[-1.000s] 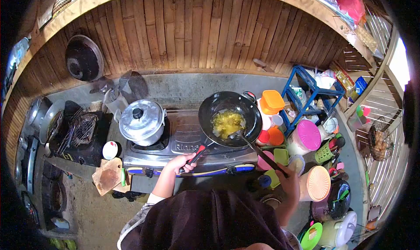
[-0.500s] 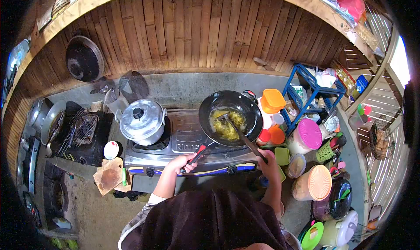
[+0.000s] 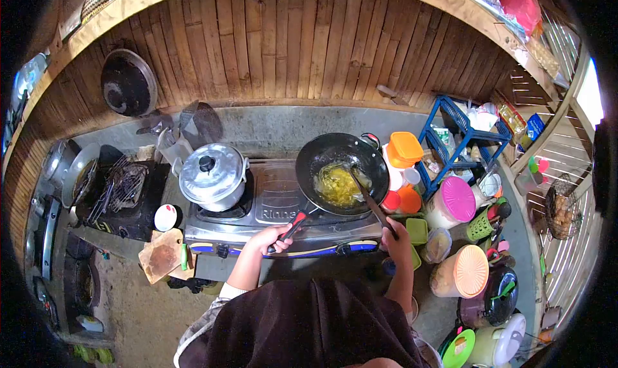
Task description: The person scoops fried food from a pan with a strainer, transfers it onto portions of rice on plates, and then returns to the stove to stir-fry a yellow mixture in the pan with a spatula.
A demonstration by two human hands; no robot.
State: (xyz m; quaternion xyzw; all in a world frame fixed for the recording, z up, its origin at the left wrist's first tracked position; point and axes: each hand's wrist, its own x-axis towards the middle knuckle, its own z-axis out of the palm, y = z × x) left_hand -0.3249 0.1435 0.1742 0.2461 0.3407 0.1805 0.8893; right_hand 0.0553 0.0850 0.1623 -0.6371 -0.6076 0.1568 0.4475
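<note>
My left hand [image 3: 271,238] is closed round the red and black handle [image 3: 296,226] of a black wok [image 3: 315,150], which sits on the right side of a metal gas stove [image 3: 277,194]. In the wok lies yellow food [image 3: 338,184] in what looks like liquid. My right hand [image 3: 396,234] grips the dark handle of a spatula [image 3: 370,202]. The spatula's head rests at the right side of the food, partly hidden in it.
A lidded metal pot [image 3: 212,178] stands on the stove's left side. Orange [image 3: 404,150] and other plastic containers crowd the right, near a blue rack [image 3: 463,127]. A cutting board [image 3: 161,255] with a green-handled knife [image 3: 184,257] lies at the left front.
The spatula's head has moved right within the wok, and the yellow food has shifted. My left hand still holds the wok's handle. The whole view has shifted slightly.
</note>
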